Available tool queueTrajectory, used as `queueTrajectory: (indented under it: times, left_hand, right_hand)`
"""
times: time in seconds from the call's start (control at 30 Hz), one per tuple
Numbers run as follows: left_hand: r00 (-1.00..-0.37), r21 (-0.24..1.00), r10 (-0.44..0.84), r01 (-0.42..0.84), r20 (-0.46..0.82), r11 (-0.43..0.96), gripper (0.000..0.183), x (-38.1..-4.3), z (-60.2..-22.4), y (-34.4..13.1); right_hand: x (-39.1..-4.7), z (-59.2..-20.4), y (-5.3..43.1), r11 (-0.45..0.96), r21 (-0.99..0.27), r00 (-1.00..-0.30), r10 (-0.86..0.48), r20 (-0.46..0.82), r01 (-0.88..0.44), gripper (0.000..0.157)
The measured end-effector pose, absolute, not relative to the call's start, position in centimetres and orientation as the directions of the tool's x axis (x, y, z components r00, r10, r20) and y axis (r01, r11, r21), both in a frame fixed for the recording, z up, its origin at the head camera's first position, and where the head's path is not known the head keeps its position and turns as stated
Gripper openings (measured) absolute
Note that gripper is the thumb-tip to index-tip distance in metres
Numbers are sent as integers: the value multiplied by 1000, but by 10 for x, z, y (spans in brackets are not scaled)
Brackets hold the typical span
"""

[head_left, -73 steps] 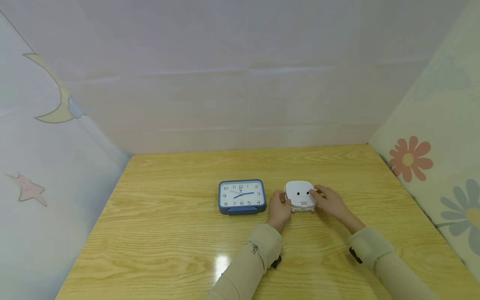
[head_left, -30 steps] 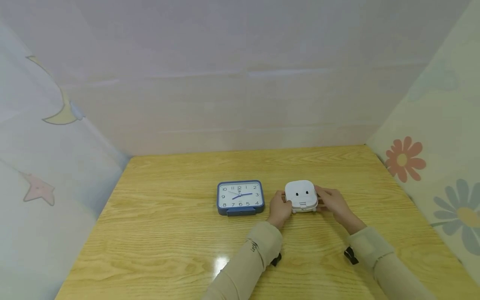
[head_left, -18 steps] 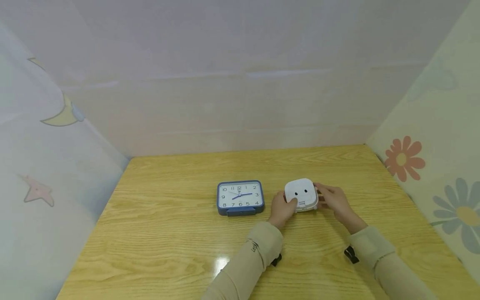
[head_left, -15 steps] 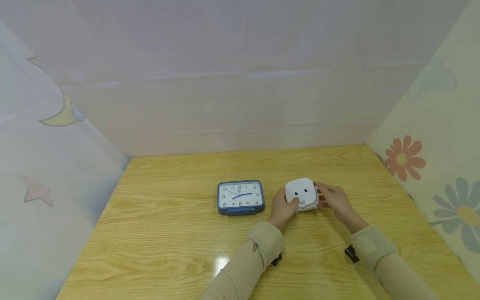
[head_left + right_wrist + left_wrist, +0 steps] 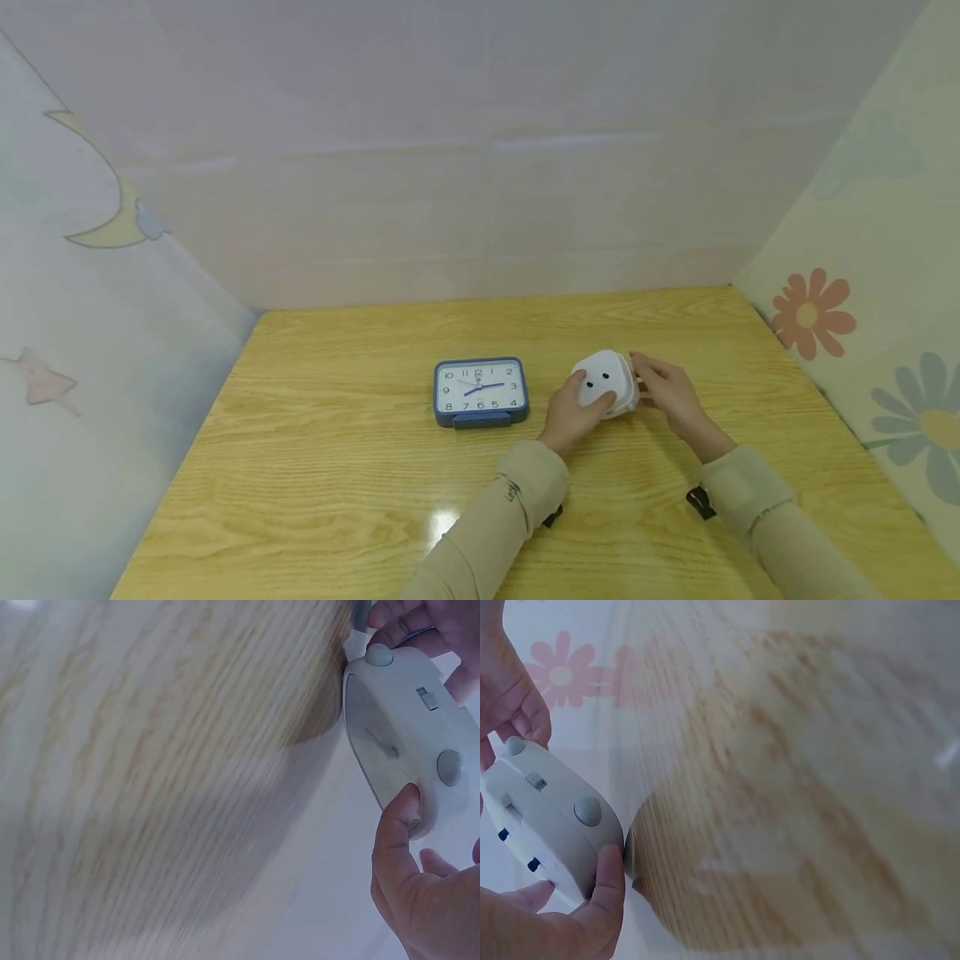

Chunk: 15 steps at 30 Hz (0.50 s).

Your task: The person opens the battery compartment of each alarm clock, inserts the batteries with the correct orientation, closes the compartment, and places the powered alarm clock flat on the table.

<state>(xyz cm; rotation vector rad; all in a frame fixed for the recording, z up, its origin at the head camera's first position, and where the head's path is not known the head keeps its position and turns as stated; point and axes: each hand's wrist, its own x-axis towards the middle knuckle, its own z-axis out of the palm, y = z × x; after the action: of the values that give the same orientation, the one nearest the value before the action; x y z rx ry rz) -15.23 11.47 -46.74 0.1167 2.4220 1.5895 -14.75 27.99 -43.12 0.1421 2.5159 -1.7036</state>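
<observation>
A small white rounded-square alarm clock (image 5: 606,363) is held tilted at the right of the table, its back with two black knobs facing up. Stubby round feet line its edge in the left wrist view. My left hand (image 5: 568,418) grips the near left side, thumb across the back and fingers against the edge. At the opposite side my right hand (image 5: 671,400) pinches the edge. One right fingertip (image 5: 407,799) presses on the clear front pane in the right wrist view. To the left, a blue rectangular clock (image 5: 480,392) lies face up, untouched.
The wooden table (image 5: 337,483) spreads around both clocks. A pale curtain-like wall (image 5: 375,167) stands behind it. Printed side walls rise left and right, the right one with flowers (image 5: 807,315).
My right thumb has left the white clock's back for its edge. The clock has been lifted and tilted, and my left thumb and fingers have moved further over its back.
</observation>
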Motion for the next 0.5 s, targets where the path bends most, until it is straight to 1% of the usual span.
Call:
queueTrajectory:
  times: [0.27,0.5]
  left_hand:
    - [-963,921,187,-113,-193,372,74,-152,-465,115]
    - [-966,913,159,-127,-202,387,75,-153,-464,116]
  right_hand:
    - [-150,-427,274,343,-927,-988,39,-148,152,62]
    - [-154,-427,270,325,-928,-982,28,-184,183,62]
